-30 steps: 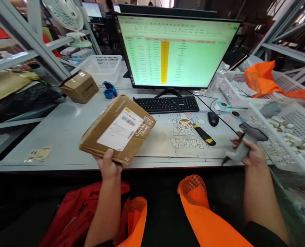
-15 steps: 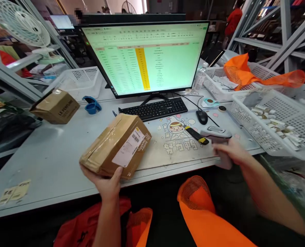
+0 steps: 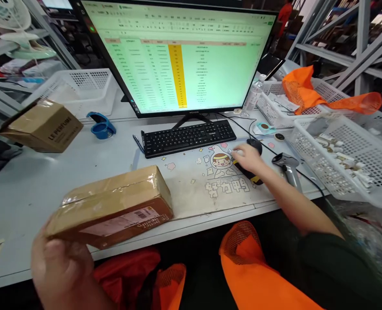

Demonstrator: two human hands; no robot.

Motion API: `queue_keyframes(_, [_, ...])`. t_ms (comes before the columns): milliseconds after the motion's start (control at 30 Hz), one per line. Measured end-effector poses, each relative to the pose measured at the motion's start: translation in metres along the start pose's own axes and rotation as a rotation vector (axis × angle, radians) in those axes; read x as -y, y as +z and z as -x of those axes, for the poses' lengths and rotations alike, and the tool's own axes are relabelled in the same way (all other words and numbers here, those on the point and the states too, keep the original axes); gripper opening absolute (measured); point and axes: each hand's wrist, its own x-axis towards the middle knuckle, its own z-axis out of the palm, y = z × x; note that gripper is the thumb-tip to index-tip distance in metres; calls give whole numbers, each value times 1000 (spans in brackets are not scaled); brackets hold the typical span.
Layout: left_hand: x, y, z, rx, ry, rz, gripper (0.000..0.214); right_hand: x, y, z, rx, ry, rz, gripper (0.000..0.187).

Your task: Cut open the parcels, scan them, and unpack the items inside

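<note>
A taped cardboard box point(image 3: 113, 196) with a white shipping label rests tilted at the desk's front edge. My left hand point(image 3: 60, 262) grips its left end, thumb toward me. On the printed desk mat point(image 3: 191, 193) lies a black and yellow utility knife point(image 3: 254, 178). My right hand point(image 3: 249, 160) is over it with curled fingers closed about its middle, partly covering it. Right of that hand a grey barcode scanner point(image 3: 289, 168) lies on the desk. The black mouse point(image 3: 255, 144) is just behind my fingers.
A monitor point(image 3: 191, 77) and keyboard point(image 3: 187, 137) stand at the back. Another cardboard box point(image 3: 55, 129) and a blue tape dispenser point(image 3: 102, 127) are at left. White baskets point(image 3: 326, 172) line the right side, one with an orange mesh vest point(image 3: 302, 88) over it.
My right hand has let go of the barcode scanner and moved left onto the utility knife. My left hand has brought the box left and nearer, turning its label side lower toward me.
</note>
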Motion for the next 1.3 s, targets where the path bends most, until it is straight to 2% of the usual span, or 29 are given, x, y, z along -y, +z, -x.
queue_keyframes(100, [11,13,-13,-130,63,47,43,45,37,-55,15,-84,43,51])
queue_keyframes(200, [15,6,-14,-203,97,2,37,58,56,-81,4,-84,89,55])
queue_keyframes(233, [13,4,-9,-220,175,-67,39,59,58,-87,0,-76,103,55])
queue_keyframes(300, [4,8,8,-225,482,-240,45,64,58,-95,1,-60,132,53])
queue_keyframes(367, [-7,26,29,-123,818,-429,49,69,51,-100,17,-44,161,53])
queue_keyframes(400, [-12,40,39,-27,920,-521,50,71,46,-99,25,-34,173,53])
queue_keyframes(467, [-19,68,53,152,970,-693,52,67,33,-85,40,-19,191,52])
queue_keyframes(500, [-21,80,58,184,951,-755,51,62,25,-71,55,-11,206,53])
queue_keyframes(567, [-21,93,60,135,925,-797,41,42,13,-32,108,39,260,58])
queue_keyframes(633, [-19,91,57,75,945,-746,32,13,6,13,193,125,321,64])
queue_keyframes(733, [-14,70,54,107,1003,-619,31,-31,8,65,256,170,321,60])
queue_keyframes(767, [-13,62,55,119,1013,-598,32,-41,11,76,230,143,286,56])
queue_keyframes(833, [-13,51,58,151,1000,-619,35,-48,14,91,94,52,174,50])
queue_keyframes(867, [-13,48,60,172,977,-655,40,-43,14,97,16,-19,99,48])
queue_keyframes(933, [-14,45,63,229,914,-757,55,-16,9,108,-79,-215,-71,44])
queue_keyframes(1033, [-17,43,67,304,878,-875,74,54,-6,122,-52,-593,-293,39])
queue_keyframes(1133, [-20,40,68,324,928,-903,70,124,-14,123,-32,-894,-359,45])
queue_keyframes(1200, [-21,37,67,326,952,-906,66,153,-12,115,-47,-1000,-335,53])
queue_keyframes(1300, [-24,32,65,348,965,-915,65,170,-3,97,-95,-1053,-297,56])
